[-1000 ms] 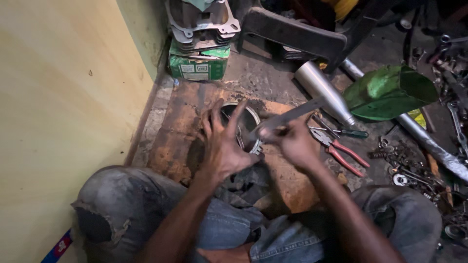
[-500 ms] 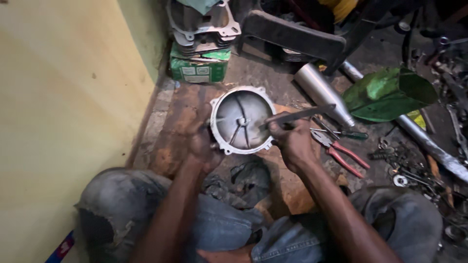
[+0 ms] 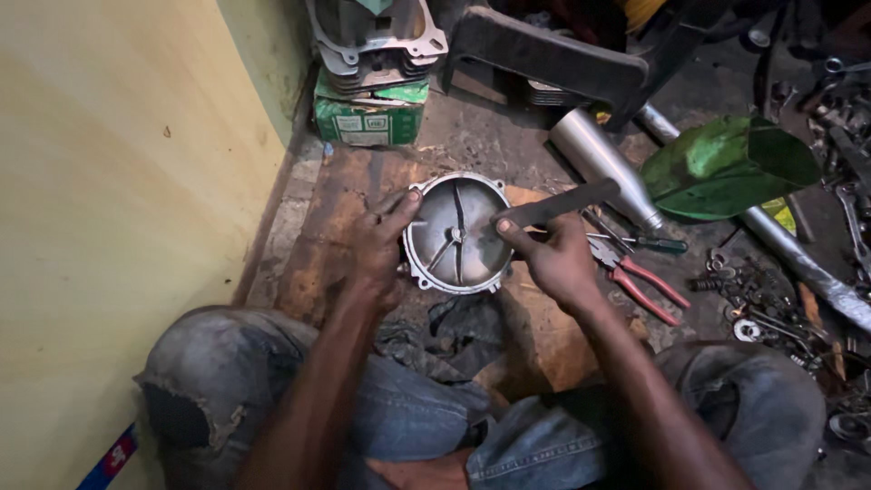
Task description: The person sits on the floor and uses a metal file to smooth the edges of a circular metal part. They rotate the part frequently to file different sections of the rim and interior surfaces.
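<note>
Both hands are busy: my left hand (image 3: 381, 249) grips the rim of a round metal cover (image 3: 456, 234) at its nine o'clock side, thumb on the edge, holding it tilted up off the floor. My right hand (image 3: 553, 259) is clenched around a flat dark tool (image 3: 558, 204) whose end lies across the cover at three o'clock; what kind of tool it is I cannot make out. At twelve o'clock a grey engine part (image 3: 376, 36) sits on a green box (image 3: 370, 113), its top cut off by the frame. At two o'clock lie a silver pipe (image 3: 603, 168) and a green leaf-shaped piece (image 3: 726, 168). Red-handled pliers (image 3: 635, 272) rest at three o'clock, partly behind my wrist. Small parts beyond are too dim to tell.
</note>
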